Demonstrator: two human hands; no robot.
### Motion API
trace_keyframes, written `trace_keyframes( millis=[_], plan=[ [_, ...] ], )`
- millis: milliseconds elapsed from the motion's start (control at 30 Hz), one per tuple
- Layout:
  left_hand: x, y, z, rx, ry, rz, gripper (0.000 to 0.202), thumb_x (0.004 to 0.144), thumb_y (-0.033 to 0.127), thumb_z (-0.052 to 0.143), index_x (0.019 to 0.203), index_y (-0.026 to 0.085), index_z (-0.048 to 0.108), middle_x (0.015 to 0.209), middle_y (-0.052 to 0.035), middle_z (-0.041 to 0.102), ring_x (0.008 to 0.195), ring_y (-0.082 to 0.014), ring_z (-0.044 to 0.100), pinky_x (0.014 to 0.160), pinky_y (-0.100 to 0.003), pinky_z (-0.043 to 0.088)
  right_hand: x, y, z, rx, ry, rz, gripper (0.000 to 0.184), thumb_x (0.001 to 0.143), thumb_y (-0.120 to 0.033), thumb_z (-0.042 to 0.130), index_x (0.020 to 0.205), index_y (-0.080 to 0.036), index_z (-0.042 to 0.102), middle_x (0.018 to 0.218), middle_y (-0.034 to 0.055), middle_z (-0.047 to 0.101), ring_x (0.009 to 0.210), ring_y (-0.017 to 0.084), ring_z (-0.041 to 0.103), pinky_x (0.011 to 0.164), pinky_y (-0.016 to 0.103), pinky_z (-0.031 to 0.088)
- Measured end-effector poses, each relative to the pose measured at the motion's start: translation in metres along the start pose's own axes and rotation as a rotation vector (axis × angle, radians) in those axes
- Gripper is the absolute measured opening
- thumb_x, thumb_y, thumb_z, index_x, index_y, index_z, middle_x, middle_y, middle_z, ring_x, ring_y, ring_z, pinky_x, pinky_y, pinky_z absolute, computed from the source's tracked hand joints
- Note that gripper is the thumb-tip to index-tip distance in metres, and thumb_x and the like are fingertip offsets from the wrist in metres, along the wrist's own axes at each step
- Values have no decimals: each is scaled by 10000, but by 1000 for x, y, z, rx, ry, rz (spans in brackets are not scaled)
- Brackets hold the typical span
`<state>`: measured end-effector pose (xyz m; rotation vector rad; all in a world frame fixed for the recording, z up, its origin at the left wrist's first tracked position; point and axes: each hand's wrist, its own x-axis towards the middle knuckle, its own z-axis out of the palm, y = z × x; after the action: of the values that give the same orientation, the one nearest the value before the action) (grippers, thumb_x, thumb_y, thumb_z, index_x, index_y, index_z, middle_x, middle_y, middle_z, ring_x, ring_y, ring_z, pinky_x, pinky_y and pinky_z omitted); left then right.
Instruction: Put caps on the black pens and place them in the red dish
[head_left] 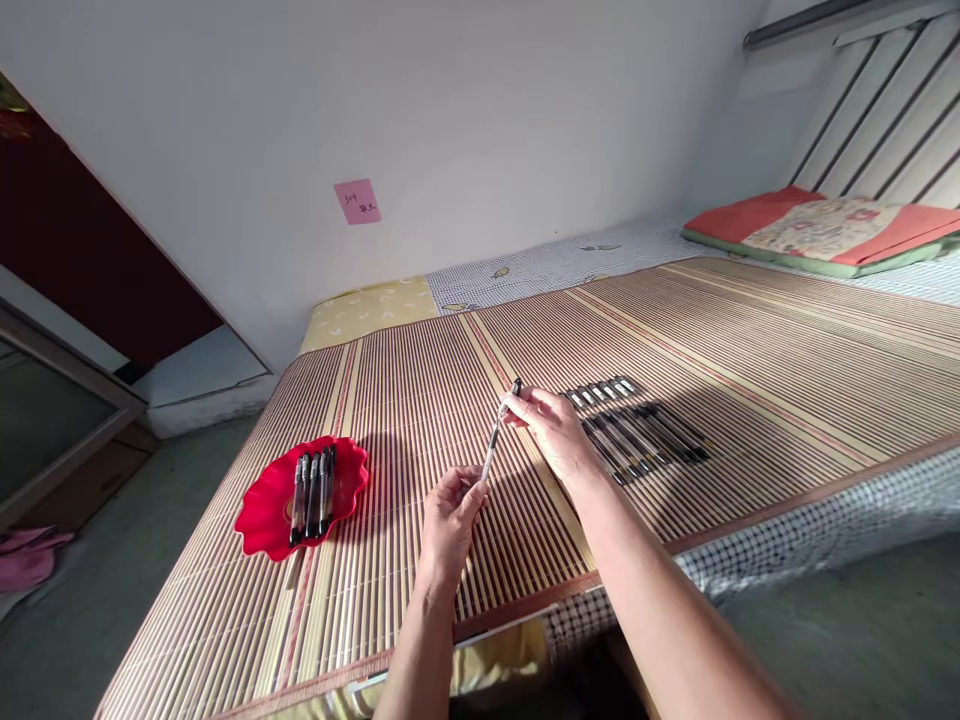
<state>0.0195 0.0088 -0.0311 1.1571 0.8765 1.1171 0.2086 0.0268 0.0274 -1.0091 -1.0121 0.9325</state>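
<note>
Both my hands hold one clear pen [496, 436] above the striped bamboo mat [750, 360]. My left hand [447, 522] pinches the pen's lower end. My right hand [550, 428] pinches the upper end, by the black cap [516, 387]. A row of several pens [637, 428] lies on the mat just right of my right hand. To the left sits a red dish [262, 520] with several black-capped pens [313, 492] lying in it.
The mat covers a bed against a white wall with a pink note [358, 201]. A red and floral pillow [825, 230] lies at the far right. The bed's front edge runs under my forearms; grey floor lies on the left and lower right.
</note>
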Motion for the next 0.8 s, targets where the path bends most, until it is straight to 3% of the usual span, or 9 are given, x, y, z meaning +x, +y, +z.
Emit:
trace_keyframes(
  millis=[500, 800],
  plan=[
    [-4, 9, 4, -27, 66, 16, 309, 738, 418, 874, 898, 179, 760, 737, -8, 671, 637, -113, 563, 585, -226, 419, -6, 6, 7, -147, -294, -9, 377, 864, -545, 750, 827, -173, 703, 805, 32, 693, 786, 184, 694, 805, 337, 555],
    [-8, 6, 6, -78, 140, 39, 310, 697, 369, 904, 882, 175, 749, 729, -16, 694, 639, -120, 596, 630, -248, 474, -9, 13, 18, -172, -295, -42, 370, 880, -546, 715, 810, -188, 657, 762, 14, 657, 756, 175, 668, 752, 311, 531]
  ],
)
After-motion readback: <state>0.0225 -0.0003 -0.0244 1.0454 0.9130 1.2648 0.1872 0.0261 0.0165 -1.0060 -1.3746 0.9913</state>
